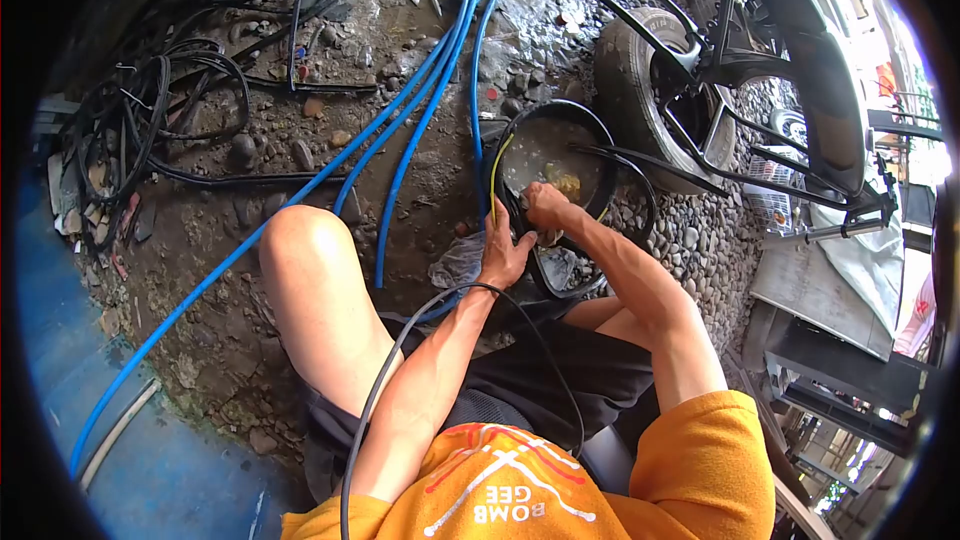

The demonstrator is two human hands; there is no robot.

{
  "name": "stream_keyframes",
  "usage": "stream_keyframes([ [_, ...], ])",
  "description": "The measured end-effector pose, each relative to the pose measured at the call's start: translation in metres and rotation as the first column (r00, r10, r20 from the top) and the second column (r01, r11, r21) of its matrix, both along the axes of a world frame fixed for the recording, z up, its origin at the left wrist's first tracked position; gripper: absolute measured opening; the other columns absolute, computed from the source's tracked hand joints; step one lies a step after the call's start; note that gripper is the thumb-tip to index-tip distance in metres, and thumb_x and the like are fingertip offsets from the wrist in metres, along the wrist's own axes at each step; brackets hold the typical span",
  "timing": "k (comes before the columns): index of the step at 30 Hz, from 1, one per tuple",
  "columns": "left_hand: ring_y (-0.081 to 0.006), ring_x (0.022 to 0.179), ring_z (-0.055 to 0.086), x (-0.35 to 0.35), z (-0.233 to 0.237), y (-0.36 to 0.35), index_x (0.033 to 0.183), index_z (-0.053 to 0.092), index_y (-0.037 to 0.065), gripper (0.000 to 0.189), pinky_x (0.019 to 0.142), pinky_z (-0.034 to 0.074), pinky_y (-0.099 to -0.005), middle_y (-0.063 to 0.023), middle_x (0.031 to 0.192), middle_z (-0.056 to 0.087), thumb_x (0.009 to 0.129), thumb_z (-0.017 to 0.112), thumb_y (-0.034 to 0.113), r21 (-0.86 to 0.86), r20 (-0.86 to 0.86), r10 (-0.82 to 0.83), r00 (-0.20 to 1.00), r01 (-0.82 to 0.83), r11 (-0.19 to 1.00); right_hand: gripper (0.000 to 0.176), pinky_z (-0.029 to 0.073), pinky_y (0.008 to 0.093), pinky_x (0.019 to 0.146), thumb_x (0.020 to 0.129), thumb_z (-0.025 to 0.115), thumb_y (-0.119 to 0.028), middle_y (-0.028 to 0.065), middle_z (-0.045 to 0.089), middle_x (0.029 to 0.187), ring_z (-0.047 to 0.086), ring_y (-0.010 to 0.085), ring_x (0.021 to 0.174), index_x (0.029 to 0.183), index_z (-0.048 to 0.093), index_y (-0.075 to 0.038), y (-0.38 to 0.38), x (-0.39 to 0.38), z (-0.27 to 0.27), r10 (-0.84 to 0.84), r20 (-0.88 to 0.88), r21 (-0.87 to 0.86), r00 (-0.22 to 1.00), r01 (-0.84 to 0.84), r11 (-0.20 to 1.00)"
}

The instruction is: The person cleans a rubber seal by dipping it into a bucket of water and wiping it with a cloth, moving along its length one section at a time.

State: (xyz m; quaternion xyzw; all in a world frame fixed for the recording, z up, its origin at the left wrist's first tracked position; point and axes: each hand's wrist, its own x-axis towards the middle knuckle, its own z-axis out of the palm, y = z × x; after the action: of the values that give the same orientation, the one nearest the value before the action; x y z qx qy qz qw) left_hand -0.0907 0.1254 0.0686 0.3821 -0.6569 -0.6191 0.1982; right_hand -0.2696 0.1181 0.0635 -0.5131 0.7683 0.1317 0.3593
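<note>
A coiled black hose or cable [560, 105] stands in loops on the ground in front of me, with a yellow strip [494, 168] along its left side. My left hand [504, 256] closes around the left side of the coil, where the yellow strip runs down to the fingers. Right beside it, my right hand [548, 208] is closed in a fist at the inner edge of the loop; whatever it grips is hidden. A thin black cable [390, 345] arches over my left forearm and drops across my lap. Crumpled clear plastic [458, 262] lies left of my left hand.
Several blue pipes [425, 130] cross the stony, muddy ground at left. Tangled black hoses [160, 110] lie farther left. A wheel with a tyre [640, 80] and a black frame [830, 80] stand at right, near gravel [705, 250]. A blue surface [190, 460] borders the lower left.
</note>
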Motion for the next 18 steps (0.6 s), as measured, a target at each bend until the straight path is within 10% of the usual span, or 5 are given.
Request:
stream_keyframes([
  [6,-0.0459,0.139,0.031,-0.001,-0.005,-0.001,0.156,0.001,-0.003,0.1,0.116,0.029,-0.0451,-0.0336,0.148,0.027,0.087,0.071,0.019,0.041,0.002,-0.013,1.0,0.013,0.999,0.04,0.058,0.0423,0.076,0.065,0.076,-0.023,0.0282,0.07,0.091,0.072,0.0364,0.091,0.087,0.068,0.009,-0.002,-0.004,0.062,-0.147,0.118,0.204,0.982,0.12,0.972],
  [13,-0.0461,0.143,0.026,-0.004,0.002,-0.002,0.154,0.005,-0.007,0.101,0.118,0.026,-0.0429,-0.0335,0.153,0.021,0.085,0.073,0.02,0.129,0.013,0.012,1.0,-0.013,0.992,0.042,0.054,0.0405,0.071,0.059,0.079,-0.024,0.0219,0.07,0.083,0.07,0.0319,0.08,0.089,0.069,0.004,0.032,-0.025,0.106,-0.249,0.23,-0.044,0.941,0.266,0.963],
  [18,-0.0445,0.135,0.037,-0.008,-0.014,0.004,0.156,0.003,-0.002,0.105,0.113,0.032,-0.0448,-0.0325,0.145,0.031,0.085,0.076,0.023,0.004,0.03,0.044,0.999,-0.044,0.999,0.047,0.054,0.0464,0.072,0.061,0.086,-0.035,0.0218,0.07,0.081,0.069,0.0408,0.078,0.089,0.07,0.0,0.042,-0.017,0.093,-0.049,0.13,-0.204,0.99,0.075,0.976],
])
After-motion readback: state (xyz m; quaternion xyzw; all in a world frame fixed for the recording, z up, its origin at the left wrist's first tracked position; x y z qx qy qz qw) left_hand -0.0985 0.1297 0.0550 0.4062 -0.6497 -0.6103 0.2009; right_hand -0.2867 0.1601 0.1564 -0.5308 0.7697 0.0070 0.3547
